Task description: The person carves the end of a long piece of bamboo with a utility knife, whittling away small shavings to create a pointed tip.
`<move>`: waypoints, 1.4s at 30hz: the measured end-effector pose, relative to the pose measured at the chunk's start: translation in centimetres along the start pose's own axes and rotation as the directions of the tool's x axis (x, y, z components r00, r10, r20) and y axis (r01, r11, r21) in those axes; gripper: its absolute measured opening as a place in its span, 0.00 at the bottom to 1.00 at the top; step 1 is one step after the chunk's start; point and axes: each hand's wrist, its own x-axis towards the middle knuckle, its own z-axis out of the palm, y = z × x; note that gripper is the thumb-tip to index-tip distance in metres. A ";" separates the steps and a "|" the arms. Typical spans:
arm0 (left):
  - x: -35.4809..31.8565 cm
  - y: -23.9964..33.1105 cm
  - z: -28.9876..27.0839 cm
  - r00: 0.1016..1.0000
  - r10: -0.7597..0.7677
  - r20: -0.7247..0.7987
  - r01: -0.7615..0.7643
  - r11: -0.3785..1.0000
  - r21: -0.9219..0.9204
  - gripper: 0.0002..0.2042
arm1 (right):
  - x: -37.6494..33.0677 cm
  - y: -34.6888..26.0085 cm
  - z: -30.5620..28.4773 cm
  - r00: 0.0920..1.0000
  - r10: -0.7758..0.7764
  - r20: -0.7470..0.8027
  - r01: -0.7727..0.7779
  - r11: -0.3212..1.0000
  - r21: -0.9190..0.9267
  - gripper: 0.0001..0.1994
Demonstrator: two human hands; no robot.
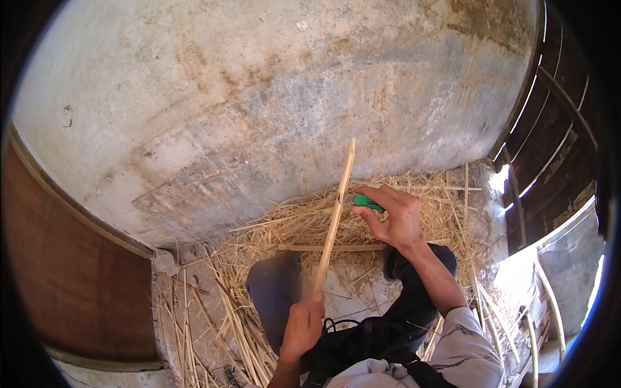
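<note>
My left hand (303, 323) is closed round the lower end of a pale wooden stick (332, 233). The stick points up and away from me, and its far end narrows to a point. A notch or split shows partway along it. In my right hand (396, 216), between thumb and fingers, is a small green tool (367, 202) with a dark part that looks like a utility knife; its blade cannot be made out. The tool is just right of the stick near the notch, and I cannot tell whether they touch.
A heap of straw-like shavings (427, 194) lies along the foot of a stained wall (291, 116). Long thin strips (239, 330) lie on the floor at left, beside a brown panel (77, 258). Dark slatted boards (550, 142) stand at right. A flat stick (336, 247) lies between my knees.
</note>
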 end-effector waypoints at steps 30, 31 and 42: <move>0.9 -1.2 -0.1 0.997 -0.059 0.048 0.060 0.998 -0.025 0.17 | 0.3 -0.1 -0.4 0.857 0.449 0.253 -0.514 0.782 0.352 0.21; 1.0 -1.2 -0.1 0.997 -0.061 0.040 0.061 0.998 -0.006 0.16 | 0.2 -0.2 -0.4 0.880 0.435 0.192 -0.475 0.816 0.330 0.20; 1.2 -0.5 0.1 0.996 -0.077 0.046 0.077 0.997 -0.004 0.14 | 0.0 1.4 0.4 0.981 0.179 0.073 -0.193 0.926 0.326 0.10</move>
